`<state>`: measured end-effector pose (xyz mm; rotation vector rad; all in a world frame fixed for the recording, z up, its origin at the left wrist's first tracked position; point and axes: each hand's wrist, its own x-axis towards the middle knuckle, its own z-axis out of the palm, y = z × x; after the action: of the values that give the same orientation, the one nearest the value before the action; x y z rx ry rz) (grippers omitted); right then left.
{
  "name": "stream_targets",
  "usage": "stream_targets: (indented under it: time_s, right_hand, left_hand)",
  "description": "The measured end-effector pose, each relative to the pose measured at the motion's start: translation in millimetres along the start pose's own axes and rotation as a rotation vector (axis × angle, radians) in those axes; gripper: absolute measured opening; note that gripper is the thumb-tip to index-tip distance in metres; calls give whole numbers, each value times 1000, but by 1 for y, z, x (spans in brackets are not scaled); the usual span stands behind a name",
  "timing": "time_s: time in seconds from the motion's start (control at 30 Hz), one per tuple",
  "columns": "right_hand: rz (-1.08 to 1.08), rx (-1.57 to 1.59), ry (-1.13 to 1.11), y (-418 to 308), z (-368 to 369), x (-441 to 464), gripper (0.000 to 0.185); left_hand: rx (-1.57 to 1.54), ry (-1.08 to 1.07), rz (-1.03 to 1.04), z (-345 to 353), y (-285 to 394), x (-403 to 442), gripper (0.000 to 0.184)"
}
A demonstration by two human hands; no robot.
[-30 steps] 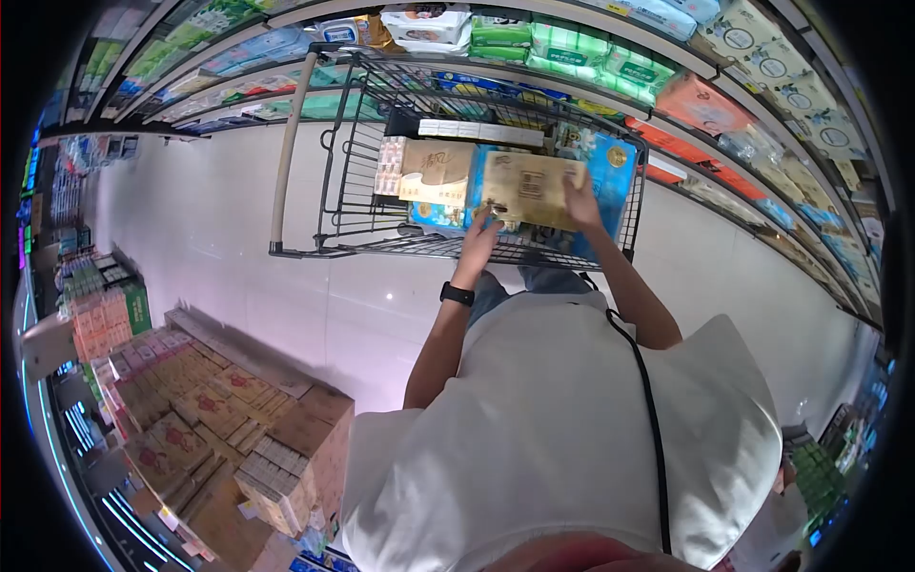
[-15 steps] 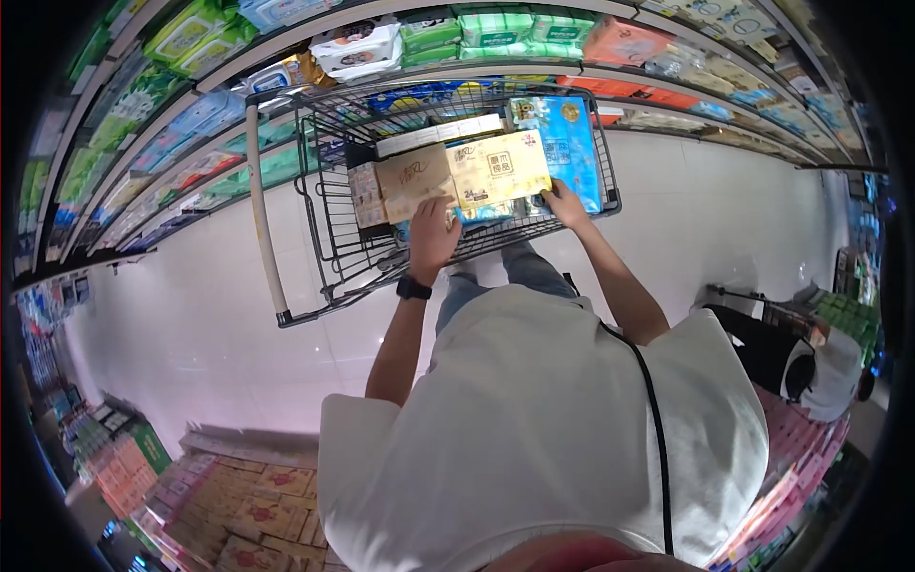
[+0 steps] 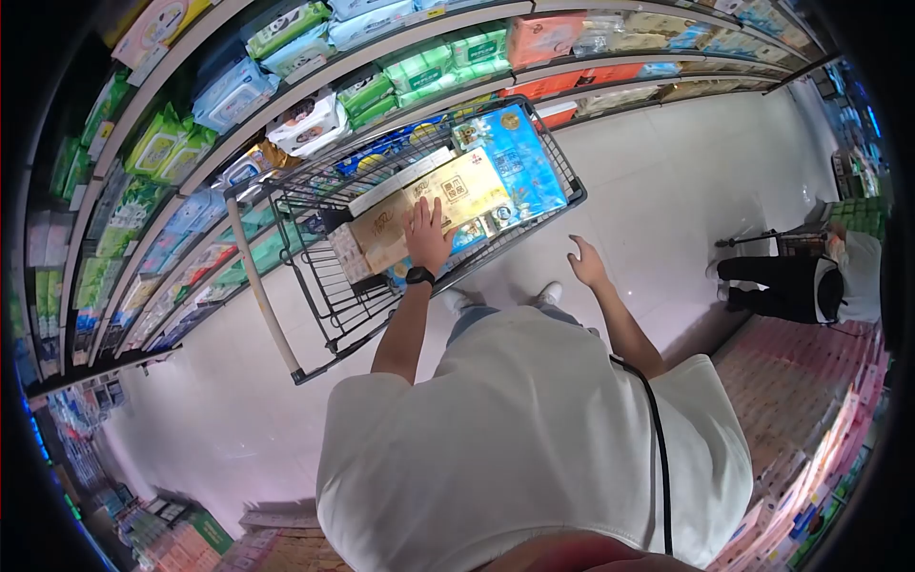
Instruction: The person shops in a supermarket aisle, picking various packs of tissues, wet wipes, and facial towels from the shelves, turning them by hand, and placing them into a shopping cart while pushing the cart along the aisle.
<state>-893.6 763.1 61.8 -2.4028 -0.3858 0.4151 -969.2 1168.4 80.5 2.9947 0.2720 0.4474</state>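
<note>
A wire shopping cart (image 3: 329,324) stands in front of me, holding several packs. My left hand (image 3: 427,236) lies with fingers spread on a tan and cream tissue pack (image 3: 477,186). Behind that pack is a narrow white pack (image 3: 400,181). A large blue pack (image 3: 524,167) fills the cart's front end, and part of another blue pack shows under the cream one. Off to the right of the cart, my right hand (image 3: 588,262) hangs in the air, fingers apart and holding nothing.
Shelves with green wipes packs (image 3: 419,71) and orange packs (image 3: 545,40) run along the cart's far side. A person (image 3: 796,281) with another cart stands at the right. Stacked cartons (image 3: 791,381) lie behind me on the right. Pale floor tiles (image 3: 648,191) extend beyond the cart.
My right hand has let go of the cream pack's right end and moved away from the cart. My left hand stays on the pack. The view has turned, so the cart appears more tilted.
</note>
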Motion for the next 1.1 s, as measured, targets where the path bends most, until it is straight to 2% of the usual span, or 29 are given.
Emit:
stream_targets:
  time_s: [0.1,0.13,0.17,0.23,0.27,0.3,0.37,0.4,0.43,0.47,0.5,0.53,0.6,0.63,0.7,0.8,0.9,1.0,1.03,1.07,1.1]
  right_hand:
    - [246,126,-26,101,-6,-40,49]
    - [280,138,-63,155,-3,-57,48]
    - [474,316,-141,177,-10,-79,45]
    - [697,455,-216,231,-16,-127,32]
    - [770,479,-240,257,-16,-151,33]
    - [867,515,-257,275,-18,-174,31]
    - [978,597,-325,337,-1,-222,28]
    - [585,253,-527,375,9,-241,30]
    - [182,-116,-566,416,19,-260,32]
    - [264,-57,-568,414,18,-278,32]
    - [433,83,-539,409,12,-284,32]
    - [620,263,-473,406,7,-289,31]
    - [882,598,-294,395,-2,-290,31]
    - [937,697,-226,390,-8,-288,31]
    - [959,790,-153,380,-19,-282,30]
    - [932,822,-131,367,-38,-265,31]
    - [910,886,-106,381,-36,-256,31]
    - [1008,947,-15,380,-25,-249,31]
    - [960,982,12,381,-14,-256,32]
    - [737,817,-65,381,-18,-258,32]
    - [681,792,-78,378,-25,-255,32]
  left_hand:
    - [4,6,5,4,1,-1,81]
    - [-1,-10,-1,2,3,0,76]
    - [6,-1,7,-3,6,1,76]
    - [-17,-161,-38,-12,11,11,76]
    - [-3,-284,-78,-11,14,20,74]
    - [-42,-640,-125,-41,30,53,63]
    - [-410,-384,158,-86,66,94,49]
    - [-460,-272,122,-144,117,116,41]
    - [-564,-230,151,-212,168,134,38]
    - [-573,-114,269,-268,212,145,38]
    - [-547,98,507,-307,244,154,40]
    - [-547,207,665,-345,272,158,44]
    - [-585,313,885,-415,324,155,31]
    - [-614,354,969,-437,345,152,24]
    - [-527,439,1227,-475,384,150,20]
    - [-471,433,1492,-502,432,149,20]
    - [-440,371,1637,-513,465,154,19]
    - [-453,302,1708,-512,487,168,19]
    - [-477,283,1736,-509,493,174,19]
    - [-502,262,1752,-504,495,181,18]
    - [-521,244,1761,-502,496,187,18]
